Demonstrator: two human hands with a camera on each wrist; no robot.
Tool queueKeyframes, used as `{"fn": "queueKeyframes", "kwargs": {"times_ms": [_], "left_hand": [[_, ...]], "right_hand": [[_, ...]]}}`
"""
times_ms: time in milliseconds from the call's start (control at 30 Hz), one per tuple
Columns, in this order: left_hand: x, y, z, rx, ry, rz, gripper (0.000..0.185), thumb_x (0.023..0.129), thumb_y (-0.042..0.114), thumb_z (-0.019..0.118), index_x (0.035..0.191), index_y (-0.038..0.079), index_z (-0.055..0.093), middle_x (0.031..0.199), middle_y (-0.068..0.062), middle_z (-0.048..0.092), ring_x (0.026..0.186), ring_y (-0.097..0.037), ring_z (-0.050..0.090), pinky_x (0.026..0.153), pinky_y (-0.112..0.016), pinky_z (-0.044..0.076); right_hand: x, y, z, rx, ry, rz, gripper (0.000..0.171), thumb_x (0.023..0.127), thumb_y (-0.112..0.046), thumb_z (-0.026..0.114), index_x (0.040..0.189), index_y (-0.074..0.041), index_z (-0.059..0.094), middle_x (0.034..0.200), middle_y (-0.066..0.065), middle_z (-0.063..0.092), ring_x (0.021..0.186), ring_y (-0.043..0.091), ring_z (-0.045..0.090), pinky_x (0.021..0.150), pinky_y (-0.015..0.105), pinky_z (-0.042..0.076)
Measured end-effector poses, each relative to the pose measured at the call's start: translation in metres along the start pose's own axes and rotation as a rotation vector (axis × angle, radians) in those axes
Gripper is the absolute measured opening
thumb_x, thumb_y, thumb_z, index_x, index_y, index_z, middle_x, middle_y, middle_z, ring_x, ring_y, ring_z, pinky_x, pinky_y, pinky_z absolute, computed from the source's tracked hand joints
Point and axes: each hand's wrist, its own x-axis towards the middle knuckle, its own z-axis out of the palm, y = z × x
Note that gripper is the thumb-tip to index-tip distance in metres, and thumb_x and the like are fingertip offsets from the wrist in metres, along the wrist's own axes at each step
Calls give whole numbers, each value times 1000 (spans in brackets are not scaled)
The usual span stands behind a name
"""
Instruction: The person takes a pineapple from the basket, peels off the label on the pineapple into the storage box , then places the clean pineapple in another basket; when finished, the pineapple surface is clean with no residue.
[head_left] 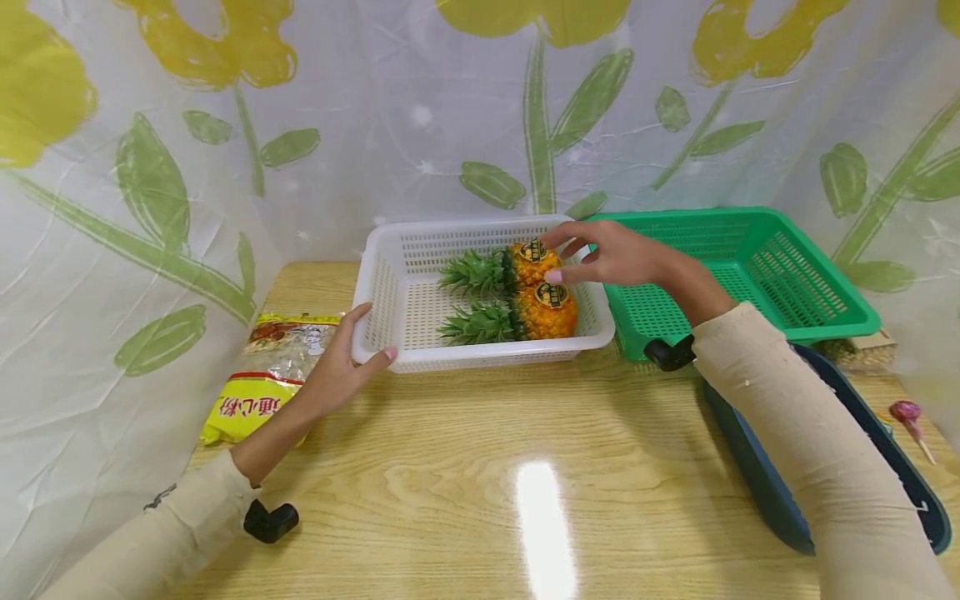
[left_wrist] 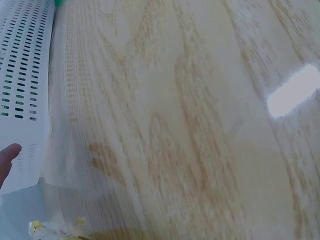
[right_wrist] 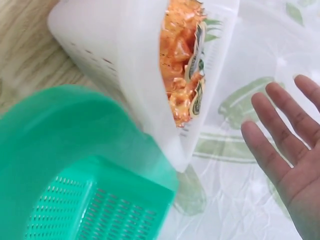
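On the wooden table (head_left: 465,492) in the head view, a white basket (head_left: 390,275) holds two pineapples (head_left: 546,310) with round black-and-yellow labels too small to read; the left hand (head_left: 337,367) grips its near-left corner, beside a yellow packet (head_left: 255,400) printed 通心粉, while the right hand (head_left: 607,254) hovers with relaxed fingers over the far pineapple, holding nothing. From the left wrist, a fingertip (left_wrist: 9,155) touches the basket's wall beside bare tabletop. From the right wrist, straight fingers (right_wrist: 280,145) stand apart from the basket's rim, which touches the green basket (right_wrist: 75,170).

left grip (head_left: 341,362) curled and clasping, right grip (head_left: 607,254) open-fingered, outstretched
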Motion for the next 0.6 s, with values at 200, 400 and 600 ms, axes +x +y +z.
{"fn": "queueKeyframes", "kwargs": {"times_ms": [200, 400, 600], "left_hand": [[-2, 0, 0, -13, -5, -16, 84, 99, 33, 63, 162, 18, 8, 152, -26, 33, 129, -43, 50, 95, -50, 51], [-2, 1, -1, -22, -12, -15, 85, 100, 32, 63, 162, 18, 6, 153, -27, 32, 130, -43, 50, 96, -51, 51], [-2, 0, -1, -39, -17, -14, 86, 100, 33, 63, 162, 19, 6, 154, -26, 32, 132, -43, 49, 97, -51, 50]], "right_hand": [[18, 0, -5, -6, -16, 13, 61, 98, -38, 64, 151, -15, 44, 150, 15, 49, 134, 33, 50, 108, 54, 42], [34, 6, -11, -18, -31, 70, 65, 98, -45, 60, 153, -17, 41, 152, 13, 47, 136, 33, 49, 109, 57, 40], [46, 10, -14, 11, -36, 121, 68, 98, -45, 60, 155, -17, 37, 156, 17, 41, 140, 37, 44, 110, 58, 39]]}}
